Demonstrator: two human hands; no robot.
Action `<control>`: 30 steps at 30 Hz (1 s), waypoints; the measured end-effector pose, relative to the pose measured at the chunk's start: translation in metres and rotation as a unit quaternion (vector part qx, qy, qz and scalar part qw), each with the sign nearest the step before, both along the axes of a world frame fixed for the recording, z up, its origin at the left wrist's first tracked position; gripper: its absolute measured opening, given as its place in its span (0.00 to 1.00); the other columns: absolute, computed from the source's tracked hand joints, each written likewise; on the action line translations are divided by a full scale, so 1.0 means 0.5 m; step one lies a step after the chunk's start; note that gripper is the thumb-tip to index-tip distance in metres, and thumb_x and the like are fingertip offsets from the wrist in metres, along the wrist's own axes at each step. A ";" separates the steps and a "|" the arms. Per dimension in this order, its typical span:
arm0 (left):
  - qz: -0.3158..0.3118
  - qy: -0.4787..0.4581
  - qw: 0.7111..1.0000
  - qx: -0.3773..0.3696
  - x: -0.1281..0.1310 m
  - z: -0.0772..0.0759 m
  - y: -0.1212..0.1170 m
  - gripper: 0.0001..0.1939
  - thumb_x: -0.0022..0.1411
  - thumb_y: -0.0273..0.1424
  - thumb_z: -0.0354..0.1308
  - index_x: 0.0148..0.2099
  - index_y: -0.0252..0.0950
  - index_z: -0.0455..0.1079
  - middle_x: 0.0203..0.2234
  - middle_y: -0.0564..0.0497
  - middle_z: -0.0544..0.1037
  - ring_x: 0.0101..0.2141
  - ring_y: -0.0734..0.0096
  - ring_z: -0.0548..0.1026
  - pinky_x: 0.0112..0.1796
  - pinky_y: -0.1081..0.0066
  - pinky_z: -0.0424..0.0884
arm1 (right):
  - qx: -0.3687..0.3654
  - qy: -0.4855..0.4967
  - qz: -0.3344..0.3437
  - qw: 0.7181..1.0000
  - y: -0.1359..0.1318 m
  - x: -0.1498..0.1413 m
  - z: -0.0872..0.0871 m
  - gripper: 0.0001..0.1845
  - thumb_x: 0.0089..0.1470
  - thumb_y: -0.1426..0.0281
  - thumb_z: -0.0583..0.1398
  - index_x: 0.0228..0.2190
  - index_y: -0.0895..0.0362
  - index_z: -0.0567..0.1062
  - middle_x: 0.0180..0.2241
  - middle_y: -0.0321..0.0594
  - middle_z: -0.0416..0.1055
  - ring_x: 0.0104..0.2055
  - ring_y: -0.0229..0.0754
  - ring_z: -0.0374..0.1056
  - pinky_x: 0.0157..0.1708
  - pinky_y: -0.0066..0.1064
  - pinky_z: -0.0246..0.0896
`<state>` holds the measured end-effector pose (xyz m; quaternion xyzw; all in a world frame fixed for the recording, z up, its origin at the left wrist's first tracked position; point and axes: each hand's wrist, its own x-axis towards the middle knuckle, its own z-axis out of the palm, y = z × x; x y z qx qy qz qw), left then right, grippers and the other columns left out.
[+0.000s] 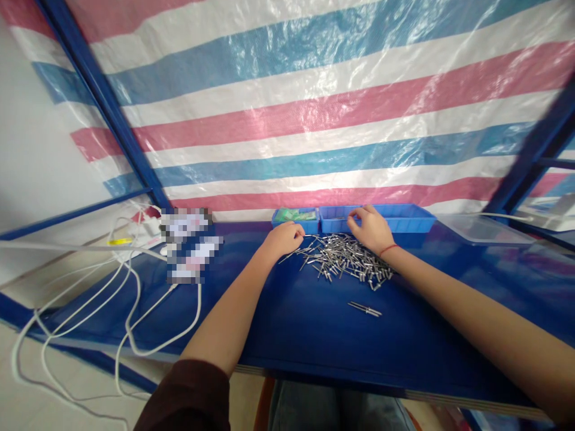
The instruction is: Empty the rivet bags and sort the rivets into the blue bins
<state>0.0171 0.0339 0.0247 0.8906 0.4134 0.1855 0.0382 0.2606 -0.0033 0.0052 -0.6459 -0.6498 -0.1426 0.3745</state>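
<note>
A heap of silvery blind rivets (pixel 345 258) lies on the blue table. At its left edge is my left hand (pixel 284 239), with fingers closed in a pinch; thin rivet stems show close to the fingertips, but what they hold is too small to make out. My right hand (pixel 372 228) reaches over the front rim of a long blue tray (pixel 411 220), thumb and fingers curled together. Anything in that pinch is hidden. Nearer to me, a small group of rivets (pixel 366 309) lies apart from the heap.
A smaller blue bin (pixel 296 227) with green plastic in it stands left of the tray. White cables (pixel 135 299) and a power strip (pixel 144 236) lie at the left. A clear plastic lid (pixel 483 229) rests at the right. Striped sheeting (pixel 314 120) hangs behind the table.
</note>
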 end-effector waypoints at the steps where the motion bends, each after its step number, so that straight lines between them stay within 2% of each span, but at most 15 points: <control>1: 0.000 0.009 1.000 -0.026 -0.006 0.010 -0.001 0.13 0.55 0.24 0.51 0.38 0.35 0.75 0.35 0.48 0.78 0.37 0.68 0.75 0.40 0.72 0.68 | 0.003 0.000 0.021 1.000 -0.010 -0.001 -0.007 0.12 0.54 0.68 0.54 0.33 0.59 0.76 0.35 0.48 0.70 0.37 0.48 0.68 0.39 0.37 0.62; 5: 0.016 0.058 0.987 -0.150 -0.029 0.045 -0.012 0.16 0.53 0.27 0.53 0.44 0.34 0.74 0.37 0.49 0.79 0.34 0.70 0.75 0.34 0.75 0.68 | 0.012 0.022 0.068 0.997 -0.037 -0.005 -0.021 0.11 0.52 0.69 0.54 0.32 0.58 0.76 0.33 0.45 0.70 0.35 0.46 0.68 0.40 0.38 0.63; 8: 0.038 0.113 0.978 -0.171 -0.041 0.053 -0.014 0.22 0.51 0.29 0.57 0.50 0.37 0.71 0.42 0.48 0.77 0.36 0.68 0.75 0.35 0.75 0.67 | 0.032 0.048 0.083 0.995 -0.042 -0.012 -0.013 0.10 0.51 0.70 0.54 0.31 0.58 0.75 0.31 0.44 0.71 0.33 0.45 0.67 0.39 0.37 0.63; 11: -0.008 0.108 0.979 -0.174 -0.042 0.039 -0.003 0.24 0.51 0.34 0.60 0.52 0.40 0.70 0.44 0.48 0.75 0.37 0.69 0.74 0.37 0.75 0.67 | 0.045 0.065 0.099 0.992 -0.043 -0.016 -0.005 0.10 0.50 0.70 0.54 0.30 0.58 0.75 0.31 0.44 0.72 0.31 0.44 0.67 0.38 0.38 0.63; 15: -0.094 0.045 0.975 -0.198 -0.037 0.006 0.017 0.17 0.52 0.36 0.60 0.44 0.38 0.75 0.38 0.50 0.78 0.35 0.71 0.74 0.36 0.75 0.66 | 0.042 0.086 0.118 0.988 -0.049 -0.020 -0.008 0.09 0.50 0.70 0.54 0.29 0.57 0.74 0.30 0.42 0.73 0.30 0.42 0.66 0.36 0.36 0.62; 19: -0.118 -0.001 0.978 -0.173 -0.028 -0.010 0.018 0.10 0.52 0.33 0.59 0.36 0.37 0.77 0.32 0.51 0.79 0.32 0.71 0.74 0.34 0.75 0.66 | 0.033 0.081 0.129 0.988 -0.055 -0.023 -0.012 0.09 0.50 0.71 0.54 0.28 0.57 0.74 0.31 0.42 0.73 0.31 0.42 0.66 0.36 0.35 0.61; 25: -0.137 0.014 0.985 -0.101 0.004 -0.022 0.003 0.07 0.56 0.27 0.56 0.35 0.35 0.76 0.30 0.50 0.76 0.30 0.71 0.72 0.34 0.74 0.66 | 0.017 0.044 0.154 0.987 -0.059 -0.031 -0.017 0.09 0.50 0.73 0.54 0.29 0.58 0.74 0.31 0.42 0.72 0.30 0.41 0.66 0.36 0.33 0.60; 30: -0.144 -0.012 0.988 -0.049 0.025 -0.049 0.004 0.09 0.61 0.25 0.51 0.32 0.35 0.72 0.31 0.49 0.72 0.36 0.69 0.70 0.42 0.71 0.66 | -0.011 0.021 0.172 0.985 -0.064 -0.046 -0.025 0.09 0.53 0.72 0.53 0.30 0.58 0.74 0.33 0.42 0.72 0.32 0.41 0.66 0.37 0.33 0.60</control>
